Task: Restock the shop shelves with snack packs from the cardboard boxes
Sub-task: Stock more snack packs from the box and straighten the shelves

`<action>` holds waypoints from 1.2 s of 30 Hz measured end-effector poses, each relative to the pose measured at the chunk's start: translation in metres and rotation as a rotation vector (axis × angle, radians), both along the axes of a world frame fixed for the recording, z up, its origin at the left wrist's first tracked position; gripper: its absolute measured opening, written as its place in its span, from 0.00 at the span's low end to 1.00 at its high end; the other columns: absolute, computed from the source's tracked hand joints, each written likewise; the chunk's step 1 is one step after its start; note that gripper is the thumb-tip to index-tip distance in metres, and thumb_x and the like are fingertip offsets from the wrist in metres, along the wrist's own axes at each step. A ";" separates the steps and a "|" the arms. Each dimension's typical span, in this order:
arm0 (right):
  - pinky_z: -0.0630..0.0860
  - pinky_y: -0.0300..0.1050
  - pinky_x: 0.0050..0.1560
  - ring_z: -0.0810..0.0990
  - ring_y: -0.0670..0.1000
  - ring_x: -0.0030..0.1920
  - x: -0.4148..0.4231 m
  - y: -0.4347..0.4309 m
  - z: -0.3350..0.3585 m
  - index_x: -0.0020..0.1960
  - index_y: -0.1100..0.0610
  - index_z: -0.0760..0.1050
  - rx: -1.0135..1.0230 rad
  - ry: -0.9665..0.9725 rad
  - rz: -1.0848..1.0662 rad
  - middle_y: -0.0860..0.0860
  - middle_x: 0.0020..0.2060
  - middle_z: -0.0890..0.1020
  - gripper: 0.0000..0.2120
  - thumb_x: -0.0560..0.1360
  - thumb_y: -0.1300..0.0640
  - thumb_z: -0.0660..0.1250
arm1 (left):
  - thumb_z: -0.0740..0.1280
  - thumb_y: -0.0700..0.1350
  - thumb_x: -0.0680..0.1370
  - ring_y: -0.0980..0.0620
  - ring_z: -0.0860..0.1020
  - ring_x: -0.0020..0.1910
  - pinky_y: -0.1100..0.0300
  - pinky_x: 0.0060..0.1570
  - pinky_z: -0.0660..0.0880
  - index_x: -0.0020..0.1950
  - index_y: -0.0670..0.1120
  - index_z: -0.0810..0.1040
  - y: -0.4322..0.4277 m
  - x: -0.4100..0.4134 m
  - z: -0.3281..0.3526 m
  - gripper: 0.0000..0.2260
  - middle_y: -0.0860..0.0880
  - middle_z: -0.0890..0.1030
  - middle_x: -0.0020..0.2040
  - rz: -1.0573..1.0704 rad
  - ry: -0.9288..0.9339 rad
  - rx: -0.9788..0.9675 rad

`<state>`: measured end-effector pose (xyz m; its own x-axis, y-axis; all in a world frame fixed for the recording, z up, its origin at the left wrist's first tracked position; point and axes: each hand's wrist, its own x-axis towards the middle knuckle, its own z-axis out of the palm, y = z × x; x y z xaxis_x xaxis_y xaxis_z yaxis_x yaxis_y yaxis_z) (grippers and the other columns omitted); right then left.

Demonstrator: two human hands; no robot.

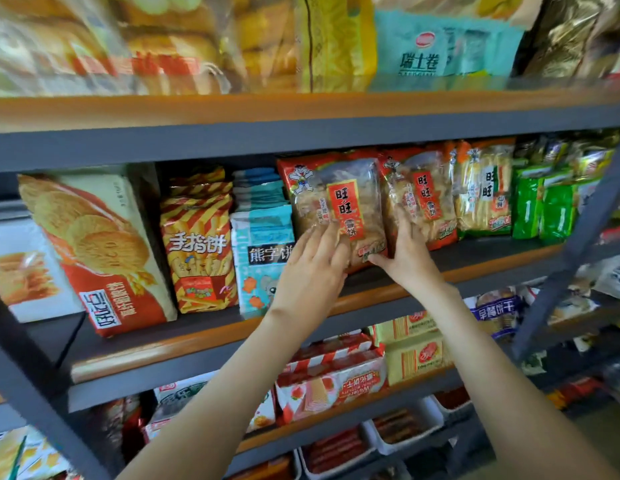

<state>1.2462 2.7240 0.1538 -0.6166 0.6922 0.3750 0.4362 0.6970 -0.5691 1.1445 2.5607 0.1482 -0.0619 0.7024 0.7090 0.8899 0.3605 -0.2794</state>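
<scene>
1. The rice cracker pack point(339, 209) stands upright on the middle shelf point(365, 283). It's set back a little from the orange wooden lip point(170, 351), and its top is almost at the grey rail point(301, 140) overhead, so headroom is tight.
2. The sides are tight too. A blue-white biscuit pack point(263, 258) touches its left edge, and a second rice cracker pack point(422, 199) sits hard against its right.
3. My left hand point(315, 265) has an open grip, fingers straight and flat on the pack's lower front-left.
4. My right hand point(405, 251) also has an open grip. Its fingers point up along the seam between the two cracker packs, and the thumb lies by the bottom right corner.
5. The pack is crinkly clear plastic with red printed panels, pillow-shaped, with pale lumpy crackers showing through. The frame is flat grey metal, and a diagonal brace point(578, 237) crosses at far right.
</scene>
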 end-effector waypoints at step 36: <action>0.49 0.57 0.74 0.50 0.58 0.76 0.021 0.122 -0.003 0.78 0.49 0.44 0.267 0.080 0.207 0.56 0.77 0.52 0.47 0.72 0.49 0.73 | 0.70 0.70 0.63 0.39 0.57 0.76 0.37 0.72 0.46 0.78 0.47 0.51 0.121 0.006 0.001 0.53 0.39 0.57 0.77 0.346 0.095 -0.126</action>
<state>1.2674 2.8457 0.1510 -0.6954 0.4263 0.5785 0.2315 0.8950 -0.3813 1.1507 2.6814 0.1494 -0.2490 0.7333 0.6326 0.6894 0.5930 -0.4160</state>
